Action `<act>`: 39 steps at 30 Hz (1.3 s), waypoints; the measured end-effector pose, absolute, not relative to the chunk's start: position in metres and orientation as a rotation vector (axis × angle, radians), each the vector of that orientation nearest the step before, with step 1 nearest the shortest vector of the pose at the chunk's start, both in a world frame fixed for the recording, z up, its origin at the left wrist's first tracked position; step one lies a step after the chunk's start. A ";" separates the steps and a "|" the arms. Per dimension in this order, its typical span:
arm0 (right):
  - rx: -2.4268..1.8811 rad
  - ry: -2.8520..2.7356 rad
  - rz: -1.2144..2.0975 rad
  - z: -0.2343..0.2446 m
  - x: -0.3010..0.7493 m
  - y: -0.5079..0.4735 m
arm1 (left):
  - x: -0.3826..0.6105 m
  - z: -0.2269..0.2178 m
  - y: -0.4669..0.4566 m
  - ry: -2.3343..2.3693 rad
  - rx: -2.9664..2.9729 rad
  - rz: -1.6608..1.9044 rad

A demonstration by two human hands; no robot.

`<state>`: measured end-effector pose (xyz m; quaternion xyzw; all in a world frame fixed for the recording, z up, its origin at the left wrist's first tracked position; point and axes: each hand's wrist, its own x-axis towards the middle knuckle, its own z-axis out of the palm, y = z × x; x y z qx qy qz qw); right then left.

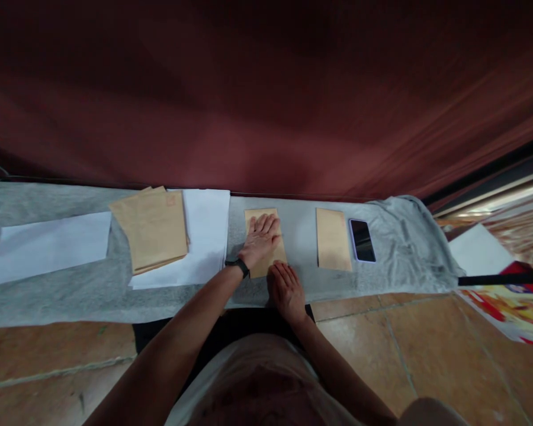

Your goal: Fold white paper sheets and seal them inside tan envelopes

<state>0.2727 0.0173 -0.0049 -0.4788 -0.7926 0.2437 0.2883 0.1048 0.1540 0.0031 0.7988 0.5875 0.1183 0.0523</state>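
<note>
A brown paper envelope (279,252) lies on the grey cloth in front of me. My left hand (263,235) rests palm down across it, fingers stretched out and slightly apart, covering much of its middle. A dark band circles the left wrist. At the envelope's lower right corner, my right hand (288,291) lies with its fingers extended and close together, touching the edge; its thumb is hidden. To the right is another brown envelope (334,239), lying flat. Left of my hands, a fanned stack of brown envelopes (155,231) partly covers white paper sheets (206,236).
A phone (363,241) lies beyond the right-hand envelope. Another white sheet (48,245) is at the far left. The grey cloth (400,248) covers a narrow surface, bunched at its right end. A dark red curtain (249,142) hangs along the back edge. Below is tiled floor (368,337).
</note>
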 end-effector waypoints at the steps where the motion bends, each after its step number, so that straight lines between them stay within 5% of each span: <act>1: -1.284 -2.114 0.648 -0.004 0.272 0.017 | 0.105 0.004 0.159 1.800 2.419 0.354; 9: -1.283 -2.134 0.608 -0.004 0.273 0.015 | 0.103 0.004 0.167 1.916 2.352 0.384; 20: -1.560 -1.819 0.471 -0.008 0.259 0.041 | 0.101 0.002 0.026 1.774 2.538 0.288; 39: -1.159 -0.781 1.580 0.020 0.219 0.054 | 0.101 0.018 0.022 1.929 2.454 0.392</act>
